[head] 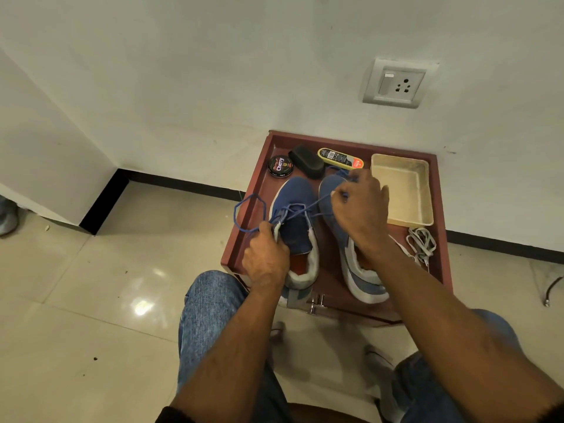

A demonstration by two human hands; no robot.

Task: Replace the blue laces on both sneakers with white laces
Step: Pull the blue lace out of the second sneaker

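Both hands are being used on the left sneaker (297,230). Nearest, the left hand (266,258) is being kept closed around the side of that shoe, and a big loop of the blue lace (244,213) is being pinched in its fingers. A little farther on, the right hand (360,206) is being held up over the right sneaker (338,215), with its fingers curled tight on the other end of the same blue lace. That lace is being stretched across from the left shoe to the right hand.

Both shoes are being kept side by side on a low red-brown table (320,264), toes pointing to the wall. The white laces (422,244) are being left in a small pile on the table, near the right shoe, and they are not being touched yet.

So the job is judged to be only starting. The blue lace is being undone on the first shoe, and it is not out of its holes. The laces of the right shoe are being hidden by the hand, so they cannot be told. No white lace is being put in yet.

At the back of the table, a round polish tin (280,166), a black brush (306,161), a yellow box (340,158) and a pale tray (425,193) are being left alone.
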